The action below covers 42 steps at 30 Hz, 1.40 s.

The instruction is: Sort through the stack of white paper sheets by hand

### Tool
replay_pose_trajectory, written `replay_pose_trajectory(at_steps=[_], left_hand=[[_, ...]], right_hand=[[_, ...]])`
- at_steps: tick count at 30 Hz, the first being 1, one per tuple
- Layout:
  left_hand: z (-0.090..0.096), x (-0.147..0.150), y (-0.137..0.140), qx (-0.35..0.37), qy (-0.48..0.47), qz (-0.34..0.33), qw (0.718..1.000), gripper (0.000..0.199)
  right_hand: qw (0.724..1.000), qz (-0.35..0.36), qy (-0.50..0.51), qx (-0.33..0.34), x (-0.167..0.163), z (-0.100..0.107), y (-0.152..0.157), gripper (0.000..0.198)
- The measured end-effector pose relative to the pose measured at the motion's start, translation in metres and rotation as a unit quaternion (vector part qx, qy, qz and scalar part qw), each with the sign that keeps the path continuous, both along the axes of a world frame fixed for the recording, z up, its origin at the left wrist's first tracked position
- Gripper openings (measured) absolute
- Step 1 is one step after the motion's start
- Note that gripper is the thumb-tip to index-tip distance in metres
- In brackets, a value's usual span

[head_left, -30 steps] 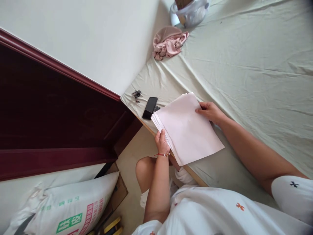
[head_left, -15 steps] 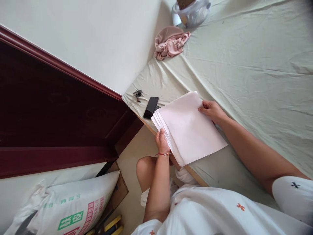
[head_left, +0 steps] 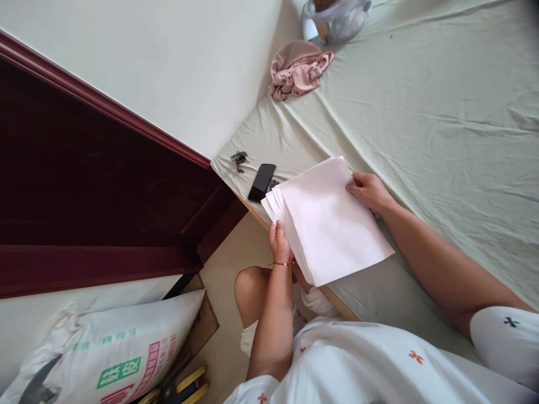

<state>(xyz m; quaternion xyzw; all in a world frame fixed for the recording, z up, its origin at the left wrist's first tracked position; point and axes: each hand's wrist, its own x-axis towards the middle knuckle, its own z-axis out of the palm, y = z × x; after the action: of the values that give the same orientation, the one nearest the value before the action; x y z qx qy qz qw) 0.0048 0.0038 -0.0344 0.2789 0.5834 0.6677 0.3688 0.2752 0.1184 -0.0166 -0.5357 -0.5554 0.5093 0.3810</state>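
A stack of white paper sheets [head_left: 332, 221] is held between both hands above the edge of the cloth-covered surface. My left hand [head_left: 279, 240], with a red bracelet at the wrist, grips the near left edge, thumb on top. There the sheets fan out in uneven layers. At the far right edge my right hand [head_left: 368, 191] pinches the stack, its thumb on top and the other fingers partly hidden. Just beyond the stack's left corner lies a black phone [head_left: 261, 182], with a small dark object [head_left: 273, 184] beside it.
Keys [head_left: 240, 159] lie near the corner of the pale green sheet [head_left: 442, 112]. Farther back are a crumpled pink cloth [head_left: 298, 72] and a clear plastic container [head_left: 343, 25]. A dark red panel [head_left: 96, 168] stands left; a printed white sack [head_left: 126, 342] rests below it.
Both hands still hold the paper stack in nearly the same place. The sheets' left edges are fanned slightly differently, and the view has shifted a little.
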Motion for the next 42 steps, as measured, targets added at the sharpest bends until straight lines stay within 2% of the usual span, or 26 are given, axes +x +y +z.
replay_pose_trajectory(at_steps=[8,13,17,22,42], left_hand=[[0.0013,0.0027,0.0001,0.015,0.043,-0.020,0.999,0.047],[0.0006,0.0033,0.0006,0.009,0.088,-0.009,0.996,0.050],[0.0004,0.0034,-0.0008,0.018,0.084,-0.011,0.996,0.046],[0.0029,0.0041,-0.0017,0.019,0.074,-0.002,0.997,0.047],[-0.0038,0.0021,0.0008,0.021,0.044,0.001,0.999,0.045]], right_hand=[[0.999,0.008,-0.041,0.021,-0.0003,0.0045,-0.0011,0.015],[0.998,0.005,-0.048,0.031,-0.0012,0.0068,-0.0018,0.017],[0.996,-0.009,-0.073,0.051,-0.0006,0.0079,-0.0017,0.016],[0.997,-0.022,-0.055,0.052,0.0012,0.0069,0.0003,0.016],[0.994,0.021,-0.066,0.086,0.0018,0.0086,0.0007,0.019]])
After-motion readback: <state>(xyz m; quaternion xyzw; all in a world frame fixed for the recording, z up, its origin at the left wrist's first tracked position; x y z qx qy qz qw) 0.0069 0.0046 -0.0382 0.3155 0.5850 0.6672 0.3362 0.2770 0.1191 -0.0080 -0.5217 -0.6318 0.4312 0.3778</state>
